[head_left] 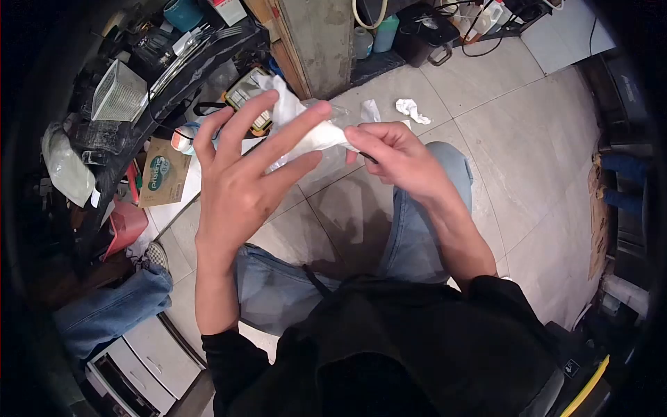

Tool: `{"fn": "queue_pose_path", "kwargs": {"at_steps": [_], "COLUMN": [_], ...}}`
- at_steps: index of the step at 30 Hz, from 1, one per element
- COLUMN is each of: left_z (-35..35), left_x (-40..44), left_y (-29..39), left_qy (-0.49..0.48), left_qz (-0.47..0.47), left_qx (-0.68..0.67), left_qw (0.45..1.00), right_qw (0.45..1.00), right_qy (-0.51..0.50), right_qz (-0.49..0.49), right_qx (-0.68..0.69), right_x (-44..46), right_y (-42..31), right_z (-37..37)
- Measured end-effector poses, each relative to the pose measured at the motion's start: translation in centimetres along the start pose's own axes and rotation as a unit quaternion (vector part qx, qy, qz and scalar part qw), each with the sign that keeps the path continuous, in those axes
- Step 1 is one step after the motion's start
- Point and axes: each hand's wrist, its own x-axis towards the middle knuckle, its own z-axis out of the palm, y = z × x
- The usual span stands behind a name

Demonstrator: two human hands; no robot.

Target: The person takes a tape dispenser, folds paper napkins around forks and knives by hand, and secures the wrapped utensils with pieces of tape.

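My left hand (243, 181) is raised over my lap with its fingers spread. Behind those fingers stretches a crumpled white tissue (321, 137); I cannot tell whether they touch it. The tissue's right end is pinched between thumb and fingers of my right hand (397, 156). A small dark thin piece (368, 158) pokes out below the right thumb; its kind is not clear. Beyond the hands, partly covered by them, is a clear plastic bag (330, 167).
Crumpled white paper (413, 110) lies on the tiled floor (521, 174) ahead. To the left are a cardboard box (164, 174), a wire mesh basket (119, 92) and a cluttered shelf. A black bin (421, 35) and bottles stand at the back. Another person's jeans-clad leg (114, 299) is at left.
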Motion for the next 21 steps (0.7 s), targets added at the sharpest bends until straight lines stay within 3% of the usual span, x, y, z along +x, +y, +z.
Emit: {"fn": "queue_pose_path", "kwargs": {"at_steps": [2, 3, 4, 5, 6, 7, 9, 11, 13, 15, 17, 18, 20, 21], "left_z": [-0.1, 0.1, 1.0, 1.9, 2.7, 3.0, 3.6, 4.5, 4.5, 4.3, 4.1, 4.2, 4.4, 4.5], "left_x": [0.1, 0.3, -0.2, -0.6, -0.5, -0.5, -0.4, -0.2, 0.0, 0.2, 0.0, 0.1, 0.2, 0.2], "left_y": [0.1, -0.2, -0.8, -1.1, -0.5, -0.4, -0.4, 0.1, 0.0, -0.3, -1.1, -1.2, -1.3, -1.3], "left_qy": [0.034, 0.032, 0.147, 0.259, 0.329, 0.33, 0.166, 0.183, 0.031, 0.03, 0.003, 0.002, 0.062, 0.062], "left_qz": [-0.078, -0.077, -0.146, -0.208, -0.291, -0.291, -0.373, -0.374, -0.405, -0.408, -0.351, -0.35, -0.289, -0.289], "left_qx": [-0.035, -0.03, -0.142, -0.25, -0.382, -0.381, -0.419, -0.444, -0.497, -0.505, -0.449, -0.449, -0.398, -0.396], "left_qw": [0.996, 0.996, 0.968, 0.909, 0.813, 0.813, 0.811, 0.794, 0.767, 0.76, 0.822, 0.822, 0.869, 0.869], "right_qw": [0.976, 0.976, 0.966, 0.953, 0.952, 0.943, 0.932, 0.93, 0.935, 0.939, 0.956, 0.956, 0.998, 0.998], "right_qy": [0.101, 0.098, 0.126, 0.154, 0.154, 0.173, 0.188, 0.191, 0.184, 0.18, 0.151, 0.152, 0.05, 0.048], "right_qz": [-0.139, -0.143, -0.175, -0.209, -0.211, -0.216, -0.224, -0.203, -0.21, -0.216, -0.198, -0.198, -0.043, -0.044], "right_qx": [-0.132, -0.128, -0.142, -0.156, -0.157, -0.186, -0.215, -0.238, -0.219, -0.198, -0.152, -0.152, -0.004, -0.004], "right_x": [0.3, 0.5, 0.5, 0.4, 0.3, 0.1, 0.1, 0.0, -0.1, 0.0, 0.1, 0.0, -0.5, -0.5], "right_y": [0.7, 0.6, 0.7, 0.6, 0.5, 0.4, 0.4, 0.5, 0.4, 0.3, 0.4, 0.1, -0.7, -0.7], "right_z": [0.4, 0.5, 0.7, 0.8, 0.9, 1.0, 1.2, 1.4, 1.5, 1.4, 1.2, 1.2, 1.1, 0.9]}}
